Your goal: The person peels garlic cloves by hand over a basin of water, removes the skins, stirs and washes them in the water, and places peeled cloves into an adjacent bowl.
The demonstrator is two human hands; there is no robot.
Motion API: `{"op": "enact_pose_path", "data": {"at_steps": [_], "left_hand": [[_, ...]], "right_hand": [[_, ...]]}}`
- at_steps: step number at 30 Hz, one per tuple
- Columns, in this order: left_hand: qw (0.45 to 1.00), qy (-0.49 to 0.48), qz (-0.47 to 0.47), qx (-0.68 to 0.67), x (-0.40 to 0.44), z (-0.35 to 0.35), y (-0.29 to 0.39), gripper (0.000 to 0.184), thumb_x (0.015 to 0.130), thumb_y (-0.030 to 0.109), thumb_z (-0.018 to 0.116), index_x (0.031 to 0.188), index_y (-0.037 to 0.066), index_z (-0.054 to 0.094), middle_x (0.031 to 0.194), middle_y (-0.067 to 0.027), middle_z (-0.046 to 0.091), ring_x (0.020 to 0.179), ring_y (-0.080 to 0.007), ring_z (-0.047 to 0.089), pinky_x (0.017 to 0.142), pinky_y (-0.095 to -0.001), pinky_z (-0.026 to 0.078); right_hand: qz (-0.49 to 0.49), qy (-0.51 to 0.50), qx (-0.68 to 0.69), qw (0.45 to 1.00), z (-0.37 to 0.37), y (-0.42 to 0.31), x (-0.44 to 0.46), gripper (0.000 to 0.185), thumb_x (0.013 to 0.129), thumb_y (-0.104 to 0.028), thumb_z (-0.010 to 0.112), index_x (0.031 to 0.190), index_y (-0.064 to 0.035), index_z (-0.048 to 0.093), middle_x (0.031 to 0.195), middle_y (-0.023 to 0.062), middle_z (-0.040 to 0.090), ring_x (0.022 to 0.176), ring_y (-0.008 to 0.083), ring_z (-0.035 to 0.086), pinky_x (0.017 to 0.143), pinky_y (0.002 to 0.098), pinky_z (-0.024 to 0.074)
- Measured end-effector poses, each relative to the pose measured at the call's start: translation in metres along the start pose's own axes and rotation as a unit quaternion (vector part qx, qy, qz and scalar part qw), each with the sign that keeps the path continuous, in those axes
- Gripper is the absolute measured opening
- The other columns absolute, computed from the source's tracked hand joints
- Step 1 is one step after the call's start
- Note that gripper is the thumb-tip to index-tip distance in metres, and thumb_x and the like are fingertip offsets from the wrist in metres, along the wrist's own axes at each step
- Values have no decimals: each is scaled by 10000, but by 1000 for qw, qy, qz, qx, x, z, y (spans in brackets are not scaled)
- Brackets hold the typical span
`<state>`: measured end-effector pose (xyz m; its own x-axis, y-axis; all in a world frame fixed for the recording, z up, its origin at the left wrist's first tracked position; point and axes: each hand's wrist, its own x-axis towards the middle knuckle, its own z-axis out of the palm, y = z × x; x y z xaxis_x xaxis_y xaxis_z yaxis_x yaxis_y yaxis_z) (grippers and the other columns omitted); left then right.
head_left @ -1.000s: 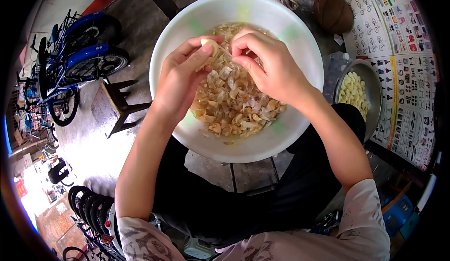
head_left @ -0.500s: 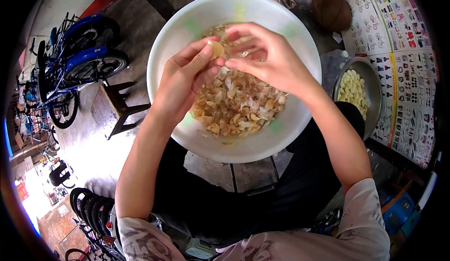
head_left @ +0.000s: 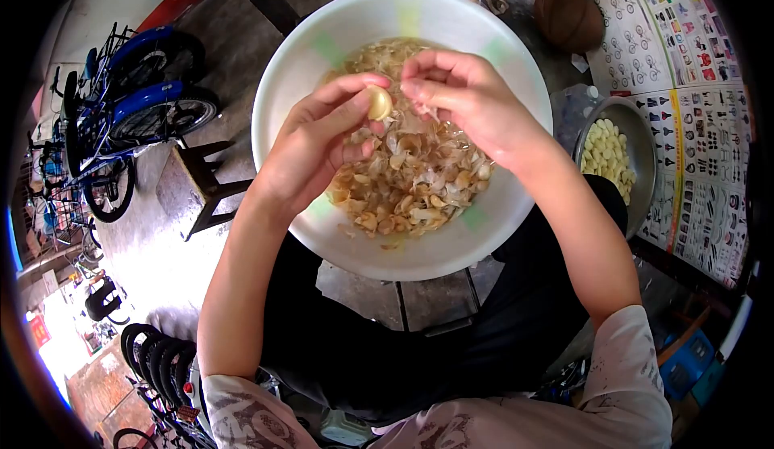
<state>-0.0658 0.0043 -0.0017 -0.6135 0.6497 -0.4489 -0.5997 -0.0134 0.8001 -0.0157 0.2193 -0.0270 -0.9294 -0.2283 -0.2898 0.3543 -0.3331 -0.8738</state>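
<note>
A large white basin (head_left: 322,243) holds water with many loose garlic skins and unpeeled-looking cloves (head_left: 411,187). Over its left part, my left hand (head_left: 322,130) pinches a pale garlic clove (head_left: 379,104) between thumb and forefinger. My right hand (head_left: 468,98) is a little to the right of the clove, not touching it, with thumb and forefinger closed together. Something thin and pale, perhaps a bit of skin, shows under its fingers, too small to make out. To the right, a metal bowl (head_left: 642,176) holds peeled white cloves (head_left: 606,152).
Bicycles (head_left: 153,86) and a small wooden stool (head_left: 197,187) stand at the left. A brown ball (head_left: 569,18) lies behind the basin at the right, near a clear plastic bottle (head_left: 574,106). Printed sheets (head_left: 677,110) cover a surface on the far right.
My right hand first opened its fingers near the clove, then closed them and moved slightly right, apart from it. My left hand still holds the clove, now a little lower and further right.
</note>
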Motion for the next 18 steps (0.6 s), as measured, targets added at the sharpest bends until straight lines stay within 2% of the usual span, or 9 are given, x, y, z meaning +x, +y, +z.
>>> {"op": "enact_pose_path", "data": {"at_steps": [4,9,10,11,12,14,15,17,18], "left_hand": [[993,-20,-35,114,-3,5,4,293,999,206,558,1255,64,575,1131,-47,619,978,-122,616,771,-242,529],[990,-7,-28,135,-7,13,6,277,992,187,566,1243,72,586,1117,-54,646,983,-129,630,768,-235,510],[989,8,-20,148,-7,14,6,279,992,175,564,1255,83,580,1082,-53,660,997,-123,631,756,-224,499],[989,8,-19,149,-6,13,5,279,992,175,564,1255,83,580,1082,-53,660,997,-123,631,756,-224,499],[985,10,3,174,-4,10,3,282,972,165,602,1233,59,588,1103,-53,659,981,-127,640,761,-235,513],[980,11,24,199,-1,4,-2,289,952,155,640,1211,36,597,1125,-53,658,966,-130,649,766,-246,528],[982,15,38,186,1,1,-6,293,929,136,670,1194,29,605,1112,-57,663,971,-132,650,775,-248,533],[983,20,55,175,3,1,-7,300,906,116,700,1177,23,614,1100,-61,667,975,-134,652,784,-249,538],[986,37,67,147,3,4,-6,300,883,92,720,1156,16,623,1081,-69,671,961,-138,657,793,-253,542]], "right_hand": [[-20,14,22,999,-2,-5,-3,146,923,-121,646,1052,-59,622,951,-8,610,850,82,569,757,247,469],[-20,36,39,998,-3,-3,-1,156,940,-136,627,1048,-25,640,975,0,602,851,105,572,769,272,480],[-115,67,-182,974,-6,3,2,160,939,-136,632,1033,-11,662,988,10,605,865,107,574,783,282,483],[-203,94,-391,893,-8,7,4,168,938,-136,637,1018,4,683,1000,21,608,880,110,576,797,291,486],[-204,93,-391,893,-7,11,4,168,938,-136,637,1018,4,683,1000,21,608,880,110,576,797,291,486],[-365,190,-593,691,-5,17,-1,153,879,-148,697,950,-17,729,881,106,650,750,197,611,716,287,505],[-362,192,-594,692,-2,13,-5,153,879,-148,697,950,-17,729,881,106,650,750,197,611,716,287,505],[-234,130,-406,874,9,0,-6,162,849,-94,720,996,-24,725,828,109,680,703,202,653,653,311,521],[-200,126,-283,930,17,2,-8,176,848,-67,717,1018,-20,725,821,97,714,699,194,693,641,293,548]]}}
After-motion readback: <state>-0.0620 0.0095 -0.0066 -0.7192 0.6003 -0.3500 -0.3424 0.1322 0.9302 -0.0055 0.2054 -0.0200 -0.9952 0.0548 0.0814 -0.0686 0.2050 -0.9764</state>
